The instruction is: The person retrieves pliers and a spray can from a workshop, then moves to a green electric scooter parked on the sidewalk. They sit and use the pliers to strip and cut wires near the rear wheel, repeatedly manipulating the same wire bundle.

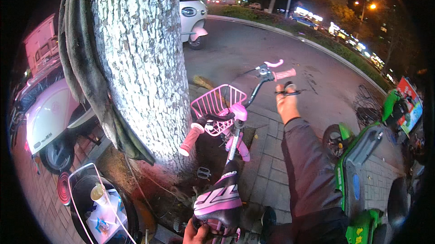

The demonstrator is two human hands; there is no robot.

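while it leans beside the tree trunk (pixel 140 62), the pink children's bicycle (pixel 226 153) with its wire basket (pixel 216 105) is steadied: the black-and-pink saddle (pixel 218 198) is gripped by the left hand (pixel 197 234), and the right hand (pixel 286 103) is closed around a thin black object just below the right handlebar grip (pixel 284 74).

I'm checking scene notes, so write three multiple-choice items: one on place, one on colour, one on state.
1. Where does the small pink child's bicycle stand?
A. beside the pale-barked tree trunk
B. inside a car
C. on a table

2. What colour is the wire front basket?
A. blue
B. pink
C. yellow

3. What does the right hand do?
A. hangs free
B. rests on the saddle
C. reaches up by the right handlebar grip

A: the bicycle is next to the trunk. B: its wires are pink. C: the hand is raised just below the grip; the left hand is at the black-and-pink saddle.
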